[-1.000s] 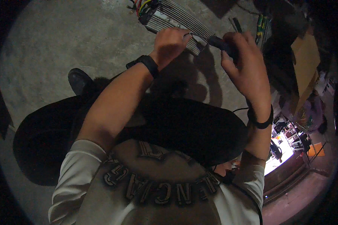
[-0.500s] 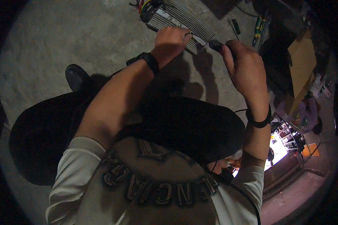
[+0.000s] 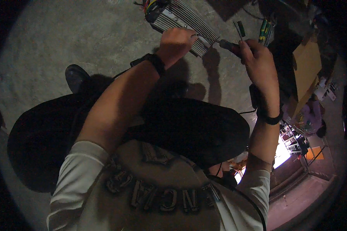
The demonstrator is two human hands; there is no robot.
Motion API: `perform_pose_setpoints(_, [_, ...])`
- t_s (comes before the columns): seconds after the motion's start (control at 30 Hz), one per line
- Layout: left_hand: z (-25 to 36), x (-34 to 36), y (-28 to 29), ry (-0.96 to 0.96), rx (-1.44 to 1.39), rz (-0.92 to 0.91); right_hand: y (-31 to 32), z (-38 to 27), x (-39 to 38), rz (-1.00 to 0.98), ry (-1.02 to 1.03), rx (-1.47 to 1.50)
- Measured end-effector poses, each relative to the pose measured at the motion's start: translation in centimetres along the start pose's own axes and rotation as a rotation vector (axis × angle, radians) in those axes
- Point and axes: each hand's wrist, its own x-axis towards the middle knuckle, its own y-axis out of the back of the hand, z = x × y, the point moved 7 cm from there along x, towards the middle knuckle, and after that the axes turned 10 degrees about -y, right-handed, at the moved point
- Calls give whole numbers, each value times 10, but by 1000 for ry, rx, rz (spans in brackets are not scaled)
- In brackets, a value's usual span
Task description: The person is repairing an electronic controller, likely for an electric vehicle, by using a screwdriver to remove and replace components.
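My right hand (image 3: 261, 63) is wrapped round the dark handle of a screwdriver (image 3: 229, 46). The thin shaft points left, and its tip reaches the fingertips of my left hand (image 3: 176, 43). Those fingers are pinched together; anything between them is too small to make out. Under and just beyond my left hand, a silver finned metal box (image 3: 185, 17) lies on the floor, with coloured wires (image 3: 152, 5) coming out of its far left end. My left hand hides part of its near side.
On the concrete floor (image 3: 85, 34), a small green-handled tool (image 3: 241, 29) and green-and-yellow-handled pliers (image 3: 264, 31) lie beyond my right hand. An open cardboard box (image 3: 307, 63) stands at the right, with clutter around it. My crossed legs are below my hands.
My right hand has drawn slightly right, and the screwdriver has swung so its shaft shows side-on, tip at my left fingers. The left hand has hardly moved.
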Motion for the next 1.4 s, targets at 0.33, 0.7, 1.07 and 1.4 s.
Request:
perform_pose_setpoints(0.33, [5, 2, 1, -39, 93, -43, 0, -8, -26, 72, 80, 81])
perform_pose_setpoints(0.7, [4, 1, 3, -50, 96, -28, 4, -25, -39, 162, 255, -16])
perform_pose_setpoints(1.07, [6, 14, -1, 87, -68, -64, -85, 189, -32, 347, -377, 668])
perform_pose_setpoints(1.4, [-2, 7, -16, 132, -36, -147, -211, 243, 20, 330, -221, 763])
